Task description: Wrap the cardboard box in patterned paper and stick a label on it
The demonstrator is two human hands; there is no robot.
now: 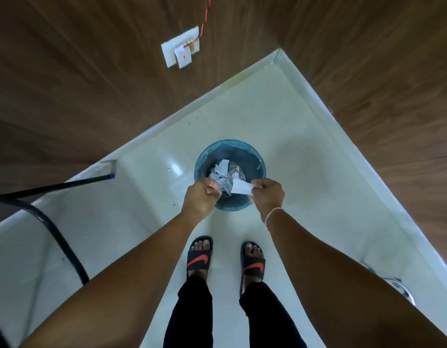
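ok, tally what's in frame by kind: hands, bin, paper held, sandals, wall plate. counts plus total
Hands: 2 (left hand, right hand)
Blue bin: 1, scrap paper inside
White paper strip pinched by the right hand: 1
Black sandals: 2 (left sandal, right sandal)
White wall plate: 1
Total: 7

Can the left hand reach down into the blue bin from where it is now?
Probably yes. The left hand hovers right over the open blue bin, curled, with nothing between them. The right hand pinches a white paper strip beside it, not blocking.
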